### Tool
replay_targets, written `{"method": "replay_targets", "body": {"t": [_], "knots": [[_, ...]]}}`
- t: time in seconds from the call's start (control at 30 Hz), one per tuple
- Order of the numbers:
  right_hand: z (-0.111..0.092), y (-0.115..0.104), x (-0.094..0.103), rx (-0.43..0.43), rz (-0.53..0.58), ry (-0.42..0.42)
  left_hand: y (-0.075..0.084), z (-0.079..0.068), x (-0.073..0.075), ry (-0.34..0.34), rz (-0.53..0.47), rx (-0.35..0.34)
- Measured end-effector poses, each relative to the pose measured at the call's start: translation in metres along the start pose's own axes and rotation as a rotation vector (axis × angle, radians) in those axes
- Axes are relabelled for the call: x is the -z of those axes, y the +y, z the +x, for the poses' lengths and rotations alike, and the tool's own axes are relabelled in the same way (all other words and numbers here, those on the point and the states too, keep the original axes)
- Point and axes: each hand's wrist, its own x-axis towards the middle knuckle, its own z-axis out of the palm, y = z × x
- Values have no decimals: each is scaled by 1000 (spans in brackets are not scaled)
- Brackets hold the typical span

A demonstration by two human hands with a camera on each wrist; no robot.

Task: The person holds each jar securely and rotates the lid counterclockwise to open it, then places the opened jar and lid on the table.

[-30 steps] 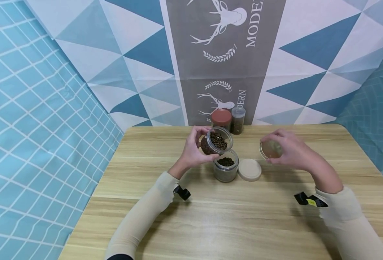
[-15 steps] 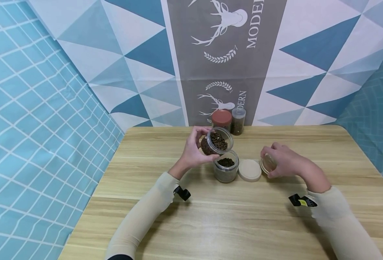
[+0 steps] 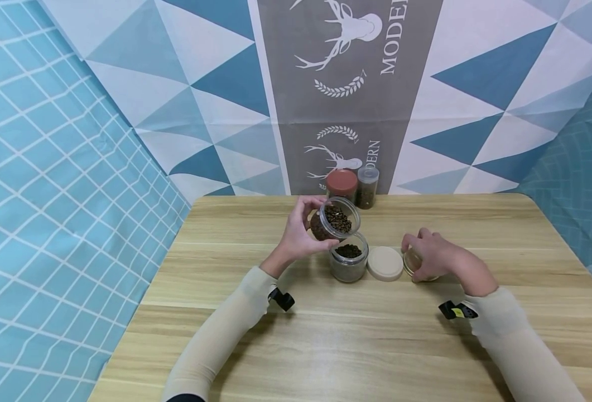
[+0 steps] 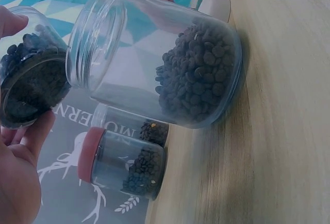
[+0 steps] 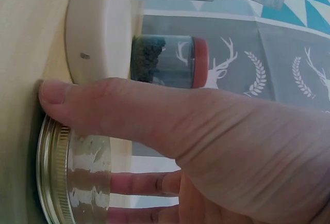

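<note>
My left hand (image 3: 298, 231) grips a small clear jar (image 4: 36, 61) of dark coffee beans, tilted with its mouth facing right and toward me. Just below its rim stands an upright, uncovered glass jar (image 4: 149, 53) with dark beans or pellets at its bottom. To the right, my right hand (image 3: 436, 257) holds a clear, gold-rimmed round lid (image 5: 58, 167) low at the tabletop, thumb on the near side and fingers on the far side. That hand covers much of the lid. Flat between the lid and the upright jar lies a thick beige lid (image 3: 385, 263).
Behind the jars, near the table's back edge, stand a red-lidded jar (image 3: 342, 183) and a slim jar with a grey translucent lid (image 3: 368, 187), both with dark contents. A patterned cloth (image 3: 326, 106) hangs behind the wooden table (image 3: 316, 340).
My right hand has come down and slightly toward me with the gold-rimmed lid, from above the table to its surface beside the beige lid. The left hand and its jar stay in place.
</note>
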Motion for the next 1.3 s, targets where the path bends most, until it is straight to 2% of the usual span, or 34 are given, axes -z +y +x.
{"method": "replay_targets", "body": {"t": [0.47, 1.3], "knots": [[3, 1, -3, -21, -7, -13, 0, 0, -1, -6, 1, -9], [0, 0, 3, -12, -16, -40, 1, 0, 3, 2, 20, 2]]}}
